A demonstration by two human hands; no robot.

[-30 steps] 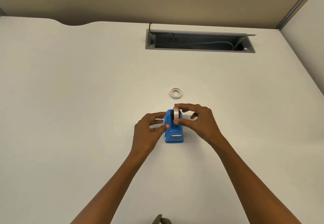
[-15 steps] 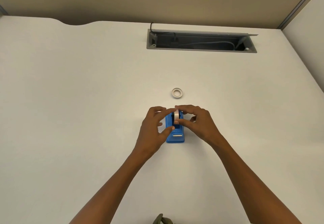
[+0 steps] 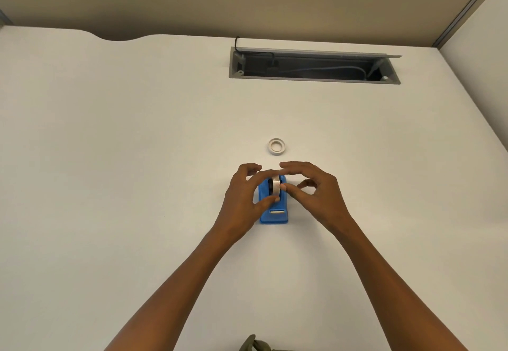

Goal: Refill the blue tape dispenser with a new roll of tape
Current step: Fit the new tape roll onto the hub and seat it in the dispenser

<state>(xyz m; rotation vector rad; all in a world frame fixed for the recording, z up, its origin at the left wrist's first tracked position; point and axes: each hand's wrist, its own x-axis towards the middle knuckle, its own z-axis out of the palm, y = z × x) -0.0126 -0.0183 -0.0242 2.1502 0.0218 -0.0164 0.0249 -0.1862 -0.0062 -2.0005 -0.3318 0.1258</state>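
Desk (image 3: 110,185) first: a wide white top, bare but for our work at its middle and an open cable tray (image 3: 313,67) set into it well beyond. Both our forearms reach in from the near edge and meet over the blue tape dispenser (image 3: 273,214), which stands flat on the desk with its cutter end toward us. Our left hand (image 3: 243,202) curls round the dispenser's left side, thumb tip pressed against the near face of the new roll of tape (image 3: 275,187) and forefinger arched over its top. Our right hand (image 3: 316,196) comes in from the other side, thumb tip touching the roll's right edge, forefinger laid across its top, the remaining fingers loosely bent and clear. So we pinch the roll from both sides, and it stands upright on edge in the dispenser's cradle. Whether its hub has dropped fully into the slots we cannot tell; our fingers hide them. We judge the seating to be the step in hand, and it wants even downward pressure from both hands. We should keep the roll square to the body and the base flat. A small pale ring (image 3: 276,146), perhaps the spent core, lies flat just beyond the dispenser, apart from it.
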